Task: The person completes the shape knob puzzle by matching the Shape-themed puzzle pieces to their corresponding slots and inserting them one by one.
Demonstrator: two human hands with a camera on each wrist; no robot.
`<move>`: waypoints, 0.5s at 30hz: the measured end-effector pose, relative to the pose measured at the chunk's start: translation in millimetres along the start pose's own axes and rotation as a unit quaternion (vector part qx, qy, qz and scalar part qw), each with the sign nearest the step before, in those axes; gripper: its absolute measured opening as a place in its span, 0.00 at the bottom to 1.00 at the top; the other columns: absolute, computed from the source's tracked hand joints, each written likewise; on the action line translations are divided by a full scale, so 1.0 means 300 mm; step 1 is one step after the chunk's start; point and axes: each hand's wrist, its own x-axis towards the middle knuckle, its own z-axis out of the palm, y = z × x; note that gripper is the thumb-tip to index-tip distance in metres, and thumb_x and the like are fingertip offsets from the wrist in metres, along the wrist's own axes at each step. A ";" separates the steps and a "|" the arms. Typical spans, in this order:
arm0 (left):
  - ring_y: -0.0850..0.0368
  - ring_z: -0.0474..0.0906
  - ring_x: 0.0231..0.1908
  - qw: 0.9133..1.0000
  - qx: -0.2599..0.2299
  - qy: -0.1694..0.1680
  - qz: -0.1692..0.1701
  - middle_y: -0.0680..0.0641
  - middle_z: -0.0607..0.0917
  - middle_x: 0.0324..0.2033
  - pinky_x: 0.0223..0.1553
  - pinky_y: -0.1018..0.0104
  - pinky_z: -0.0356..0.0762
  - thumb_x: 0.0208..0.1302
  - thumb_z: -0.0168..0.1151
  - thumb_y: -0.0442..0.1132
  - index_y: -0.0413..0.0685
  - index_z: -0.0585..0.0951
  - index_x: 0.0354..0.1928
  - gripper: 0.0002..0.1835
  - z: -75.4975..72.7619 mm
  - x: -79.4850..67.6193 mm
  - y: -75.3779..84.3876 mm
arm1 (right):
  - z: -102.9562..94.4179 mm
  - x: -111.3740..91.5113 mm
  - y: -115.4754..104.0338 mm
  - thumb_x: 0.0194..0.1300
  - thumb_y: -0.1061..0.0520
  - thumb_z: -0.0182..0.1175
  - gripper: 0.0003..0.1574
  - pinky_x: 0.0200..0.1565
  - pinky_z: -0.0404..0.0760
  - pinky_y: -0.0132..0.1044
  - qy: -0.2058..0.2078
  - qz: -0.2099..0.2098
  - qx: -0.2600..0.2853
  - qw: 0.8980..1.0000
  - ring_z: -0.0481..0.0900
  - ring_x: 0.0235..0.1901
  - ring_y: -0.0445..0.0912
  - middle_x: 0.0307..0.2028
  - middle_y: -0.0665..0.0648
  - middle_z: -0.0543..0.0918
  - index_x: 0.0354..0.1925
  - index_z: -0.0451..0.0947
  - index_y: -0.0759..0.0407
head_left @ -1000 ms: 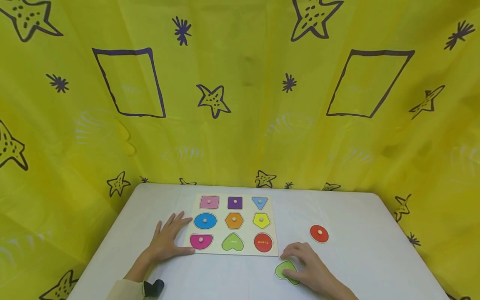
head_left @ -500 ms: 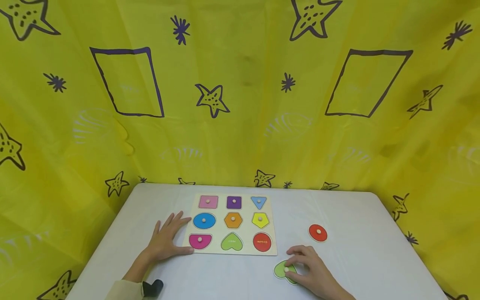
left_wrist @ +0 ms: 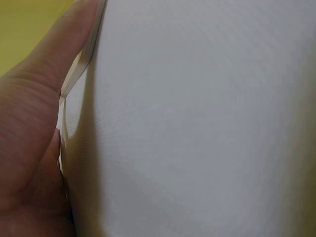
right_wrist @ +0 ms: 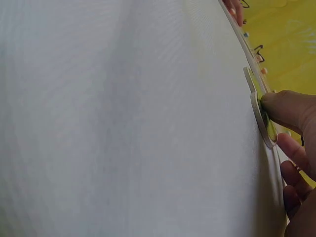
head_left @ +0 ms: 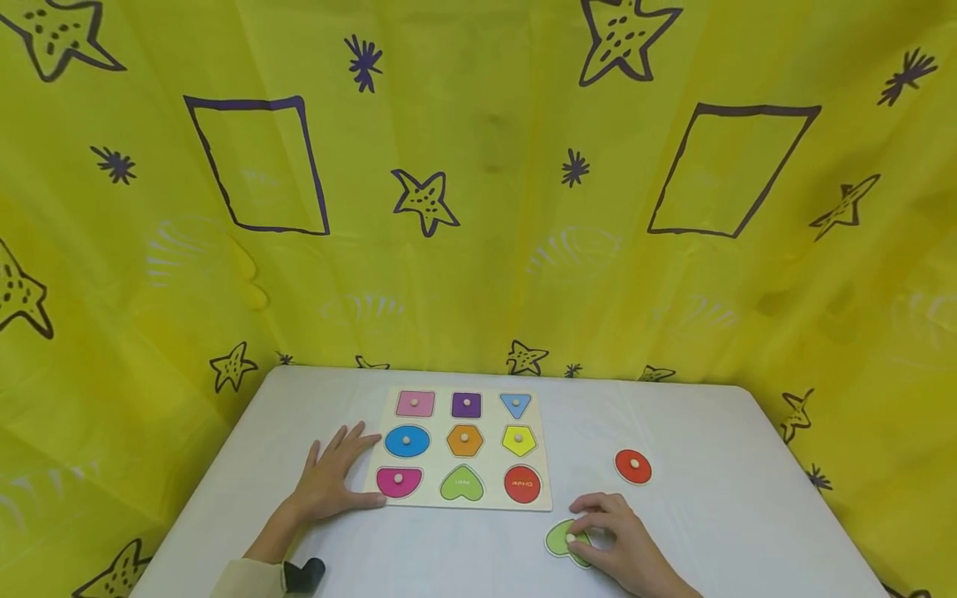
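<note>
A wooden shape puzzle board [head_left: 493, 502] lies on the white table. My left hand [head_left: 334, 477] spreads beside its left edge; thumb and index fingertip touch the board. In the left wrist view the thumb [left_wrist: 54, 49] lies along the board's edge. My right hand [head_left: 616, 540] pinches the knob of a green heart puzzle piece [head_left: 557, 536] right of the board's near corner. In the right wrist view this heart piece [right_wrist: 256, 111] looks flat on or just over the table; I cannot tell which. The green heart slot [head_left: 463, 484] and red circle slot [head_left: 522, 484] show printed words and no knobs.
A red round puzzle piece [head_left: 633, 467] with a knob lies right of the board, beyond my right hand. Several knobbed shapes sit in the board, among them a blue oval [head_left: 417, 448]. A yellow patterned curtain [head_left: 478, 274] hangs behind the table.
My right hand has drawn its thumb and finger together on the heart piece's knob, which has come into sight. The left hand and the board have stayed in place.
</note>
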 end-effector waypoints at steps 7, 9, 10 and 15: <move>0.31 0.45 0.78 1.000 -0.005 -0.001 -0.002 0.37 0.60 0.78 0.70 0.24 0.28 0.44 0.76 0.70 0.56 0.70 0.74 0.55 -0.001 -0.005 0.002 | -0.009 0.033 -0.027 0.56 0.56 0.78 0.16 0.49 0.80 0.32 0.010 -0.029 0.012 0.999 0.71 0.47 0.37 0.47 0.41 0.81 0.34 0.85 0.33; 0.31 0.45 0.77 1.000 -0.006 0.000 -0.001 0.37 0.61 0.77 0.70 0.23 0.29 0.44 0.77 0.70 0.56 0.71 0.74 0.55 -0.003 -0.006 0.003 | -0.009 0.056 -0.035 0.54 0.60 0.79 0.19 0.48 0.81 0.33 0.021 -0.049 0.005 0.999 0.72 0.47 0.38 0.47 0.43 0.82 0.33 0.85 0.35; 0.31 0.46 0.77 1.000 -0.006 0.000 0.000 0.37 0.61 0.77 0.70 0.23 0.29 0.44 0.77 0.70 0.56 0.71 0.74 0.55 -0.004 -0.006 0.004 | -0.009 0.069 -0.039 0.53 0.61 0.79 0.20 0.48 0.81 0.33 0.027 -0.057 0.000 0.998 0.72 0.46 0.38 0.47 0.43 0.82 0.33 0.85 0.35; 0.31 0.46 0.77 1.000 -0.004 0.001 0.003 0.37 0.61 0.77 0.70 0.23 0.29 0.44 0.76 0.70 0.57 0.71 0.74 0.55 -0.001 -0.003 0.001 | -0.001 0.138 -0.066 0.50 0.66 0.79 0.23 0.47 0.82 0.33 0.045 -0.064 -0.003 0.997 0.73 0.46 0.38 0.46 0.45 0.83 0.32 0.85 0.37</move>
